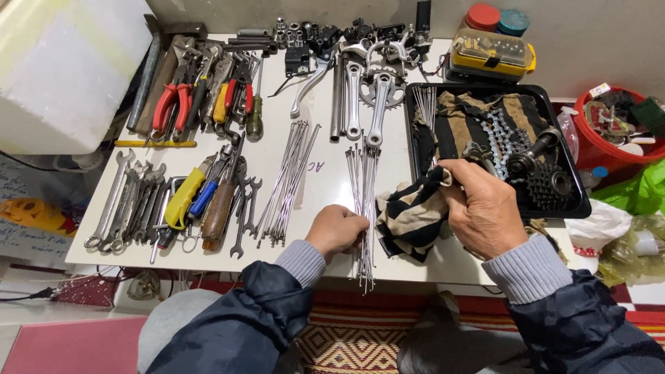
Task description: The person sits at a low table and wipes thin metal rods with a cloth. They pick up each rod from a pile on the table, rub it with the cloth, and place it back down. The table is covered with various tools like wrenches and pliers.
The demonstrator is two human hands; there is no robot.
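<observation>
Your left hand (337, 230) pinches one bundle of spokes (363, 208) on the desk (325, 173); your right hand (485, 208) grips the striped rag (412, 215). Second bundle (287, 183) lies untouched.

1. Rag (410, 215): black with cream stripes.
2. Spokes (363, 201): bare silver metal.
3. Tabletop (325, 173): white.
4. Tray (571, 201): black; the cloth (478, 114) in it is striped tan and black.
5. Pliers (172, 104): red handles.
6. Screwdriver (181, 199): yellow handle, beside a blue-handled one (205, 197).
7. Bit case (490, 54): yellow with a clear lid.
8. Bucket (589, 149): red.
9. Sleeves (547, 305): dark navy, with grey ribbed cuffs (528, 269).
10. Rug (346, 339): red and cream woven diamond pattern.
</observation>
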